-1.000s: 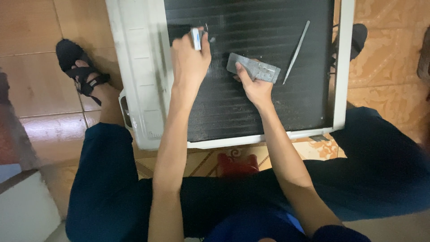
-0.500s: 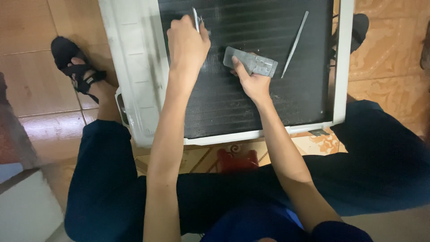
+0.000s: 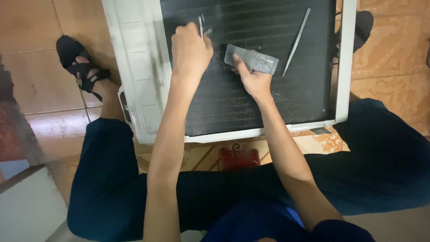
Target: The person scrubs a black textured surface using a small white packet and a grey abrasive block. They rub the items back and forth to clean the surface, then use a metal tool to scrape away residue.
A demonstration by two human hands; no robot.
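Black finned coil panel point(image 3: 233, 107), ribbed with fine horizontal lines and set in a white metal frame point(image 3: 139, 76), lies flat on the tiled floor point(image 3: 36, 80) between the person's knees. Everything else is placed relative to this panel.

Near the panel's upper left corner, the left hand point(image 3: 190, 51) is closed into a loose fist, its fingers point(image 3: 183, 31) curled and pinching a thin silvery metal tool point(image 3: 200, 27) that stands nearly upright with its tip touching the fins. At the panel's upper middle, the right hand point(image 3: 255, 80) presses down on a flat grey rectangular comb-like block point(image 3: 251, 59); the thumb lies along the block's lower edge and the other fingers are hidden under or behind it, so I cannot tell how they are set. The block rests slightly tilted on the fins.

Toward the panel's upper right, a long slim grey metal strip point(image 3: 296, 41) lies loose and diagonal on the fins, apart from both hands.

Left of the panel's frame, a foot in a black strapped sandal point(image 3: 80, 62) rests on the floor. Just below the panel's lower edge, a small red object point(image 3: 239, 157) sits on the floor between the dark blue trouser legs point(image 3: 107, 179).
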